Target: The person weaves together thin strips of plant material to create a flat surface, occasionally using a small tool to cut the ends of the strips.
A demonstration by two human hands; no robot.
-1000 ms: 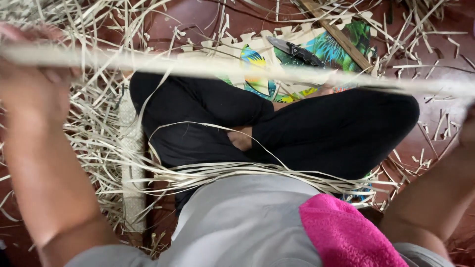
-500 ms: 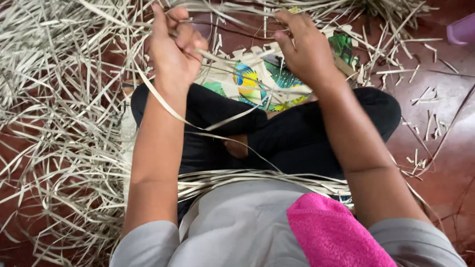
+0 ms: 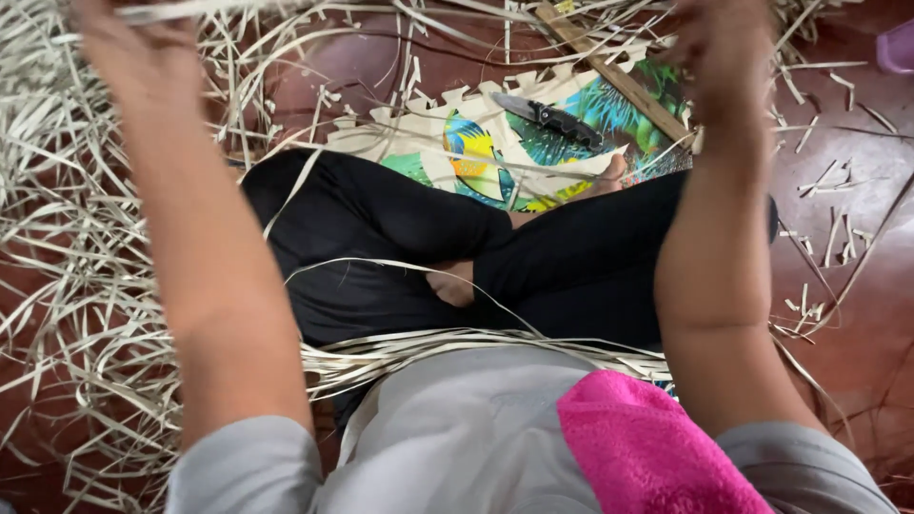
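Note:
I sit cross-legged in black trousers (image 3: 400, 238) on a reddish floor. My left hand (image 3: 129, 43) is raised to the top left corner, closed around a pale dried-leaf strip (image 3: 190, 11) that runs along the top edge. My right hand (image 3: 719, 38) is raised at the top right, blurred, fingers curled; I cannot make out a strip in it. A long thin strip (image 3: 381, 266) loops down across my lap. A bundle of flat strips (image 3: 457, 347) lies over my waist. A folding knife (image 3: 552, 119) lies on a colourful mat (image 3: 476, 157) ahead of my knees.
Heaps of loose dried strips (image 3: 67, 247) cover the floor to the left and behind. A wooden stick (image 3: 619, 81) lies on the mat beside the knife. Short offcuts (image 3: 838, 228) are scattered on the floor at right. A pink cloth (image 3: 647, 447) rests on my lap.
Both hands have lifted up and apart from the centre to the top corners. The view has shifted, bringing the knife and the stick into sight.

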